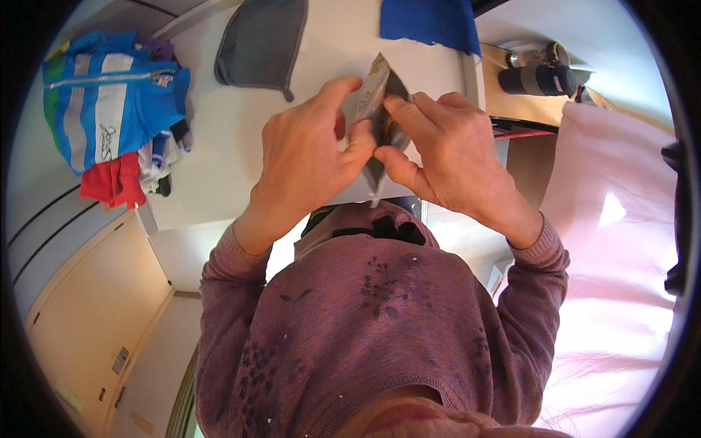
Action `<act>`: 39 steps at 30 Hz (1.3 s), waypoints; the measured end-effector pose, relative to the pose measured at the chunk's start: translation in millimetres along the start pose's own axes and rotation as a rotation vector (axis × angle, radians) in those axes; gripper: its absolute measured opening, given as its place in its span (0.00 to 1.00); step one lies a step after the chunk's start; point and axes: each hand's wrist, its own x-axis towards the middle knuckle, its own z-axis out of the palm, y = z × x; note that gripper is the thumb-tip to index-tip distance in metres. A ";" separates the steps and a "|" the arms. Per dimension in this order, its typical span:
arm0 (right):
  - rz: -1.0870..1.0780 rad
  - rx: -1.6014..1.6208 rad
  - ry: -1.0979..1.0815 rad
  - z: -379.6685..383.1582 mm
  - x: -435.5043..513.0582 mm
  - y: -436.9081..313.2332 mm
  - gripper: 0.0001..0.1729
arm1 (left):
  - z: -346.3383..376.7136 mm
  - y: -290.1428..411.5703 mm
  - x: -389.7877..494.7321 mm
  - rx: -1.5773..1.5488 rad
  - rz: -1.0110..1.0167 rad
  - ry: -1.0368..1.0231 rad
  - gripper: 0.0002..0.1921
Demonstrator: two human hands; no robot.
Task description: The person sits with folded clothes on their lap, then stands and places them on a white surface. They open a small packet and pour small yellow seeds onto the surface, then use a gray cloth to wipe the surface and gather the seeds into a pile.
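Observation:
Both of my hands hold a small foil or plastic pouch [371,94] in front of my chest, above the near edge of a white table [230,148]. My left hand [306,150] pinches its left side low down with the thumb, while the index finger is raised off it. On the other side, my right hand [460,145] grips the right wall between thumb and fingers. The pouch's mouth gapes apart, showing a dark inside with something orange-brown that I cannot make out. Printing covers its outer left face.
At the left of the table lies a pile of folded clothes [137,104], with a zipped blue garment on top. A grey cloth pad [263,44] and a blue cloth [430,22] lie farther back. Bottles [536,81] rest on a wooden surface at right, near pink fabric [608,164].

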 end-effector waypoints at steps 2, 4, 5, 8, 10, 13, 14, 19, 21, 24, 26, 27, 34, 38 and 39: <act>-0.028 0.013 -0.028 1.3 3.7 -3.0 0.17 | -1.4 -4.2 4.6 0.073 0.100 0.064 0.19; -0.059 0.011 -0.120 0.0 6.8 -4.9 0.22 | -3.9 -7.4 10.5 0.103 0.170 0.083 0.18; -0.062 -0.004 -0.180 -1.7 8.1 -5.4 0.24 | -7.5 -9.7 13.8 0.083 0.164 0.039 0.17; -0.124 0.037 -0.196 -3.1 10.7 -7.9 0.25 | -21.8 -14.4 15.4 0.079 0.117 -0.087 0.15; -0.159 0.055 -0.204 -0.9 10.9 -10.4 0.23 | -26.2 -15.7 17.1 -0.006 0.067 -0.151 0.13; -0.172 -0.025 -0.169 8.5 9.7 -14.7 0.19 | -23.7 -15.9 18.6 -0.064 0.063 -0.174 0.08; -0.179 -0.017 -0.149 11.6 8.7 -16.2 0.18 | -24.6 -17.5 18.7 -0.031 0.063 -0.211 0.08; -0.254 -0.028 -0.106 16.1 1.1 -24.3 0.16 | -31.6 -28.9 18.8 0.072 0.140 -0.271 0.09; -0.236 -0.018 -0.119 11.9 -3.4 -26.4 0.16 | -37.0 -32.3 19.9 0.038 0.188 -0.211 0.11; -0.232 0.034 -0.119 5.6 -9.7 -25.1 0.14 | -43.1 -27.9 18.3 0.147 0.270 -0.209 0.14; -0.255 0.055 -0.093 3.8 -13.7 -21.5 0.13 | -47.0 -21.9 19.7 0.165 0.301 -0.211 0.15; -0.268 0.057 -0.069 4.0 -15.5 -18.8 0.14 | -47.5 -18.4 20.7 0.158 0.300 -0.217 0.16; 0.124 0.247 0.228 8.0 -40.0 27.1 0.34 | -34.5 -7.5 26.5 0.067 0.418 -0.183 0.16; 0.391 0.440 0.206 42.9 -52.3 62.3 0.41 | -35.4 -11.6 27.4 0.098 0.494 -0.267 0.15; 0.425 0.561 0.197 49.3 -58.2 67.2 0.42 | -35.4 -12.5 27.3 0.084 0.517 -0.274 0.16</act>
